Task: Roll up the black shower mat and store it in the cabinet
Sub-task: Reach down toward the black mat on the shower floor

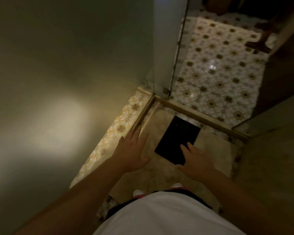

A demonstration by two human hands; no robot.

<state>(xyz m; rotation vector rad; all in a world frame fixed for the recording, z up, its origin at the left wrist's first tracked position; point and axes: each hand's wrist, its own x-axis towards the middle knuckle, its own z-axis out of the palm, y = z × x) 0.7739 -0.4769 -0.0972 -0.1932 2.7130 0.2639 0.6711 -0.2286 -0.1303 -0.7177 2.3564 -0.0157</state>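
The black shower mat (176, 139) lies flat and unrolled on the beige shower floor, one corner near the raised threshold. Both my arms reach down from above. My left hand (134, 150) hovers with fingers spread, left of the mat and over the floor beside the frosted glass. My right hand (193, 158) is also spread, its fingertips overlapping the mat's near right corner; whether it touches the mat I cannot tell. Neither hand holds anything. No cabinet can be made out with certainty.
A frosted glass panel (66, 82) fills the left side. A tan threshold (202, 118) separates the shower floor from patterned floor tiles (219, 65) beyond. A glass door edge (178, 51) stands upright at the corner. Dark wall and furniture (278, 73) line the right. My feet (139, 192) stand below.
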